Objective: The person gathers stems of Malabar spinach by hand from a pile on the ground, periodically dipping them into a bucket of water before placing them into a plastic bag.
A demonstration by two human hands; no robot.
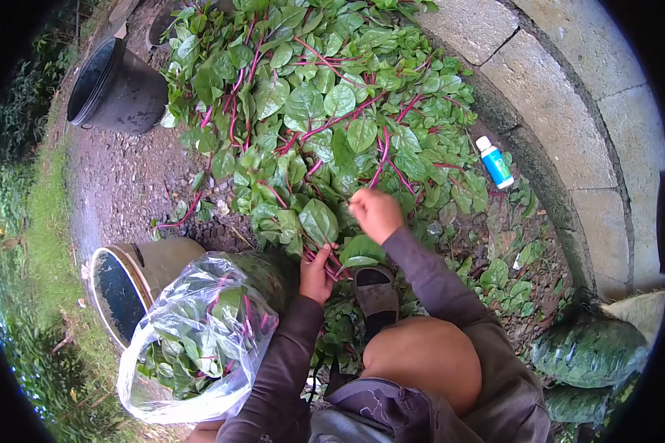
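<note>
A large heap of green leaves with purple-red stems [340, 103] covers the ground ahead. My left hand [317, 277] is closed around the lower stems of a bunch of leafy stems [318, 221], whose leaves point away from me. To its right, over the near edge of the heap, my right hand [377, 214] has its fingers curled together; whatever they hold, if anything, is too small to make out. Left of my left forearm, a clear plastic bag [144, 354] gapes open with cut leaves and stems inside.
A dark bucket [137, 92] lies tilted at the upper left, and a beige bucket [166, 258] stands beside the bag. A white and blue bottle [496, 164] lies near the curved stone edging [550, 111]. Filled green bags [591, 351] sit at the lower right.
</note>
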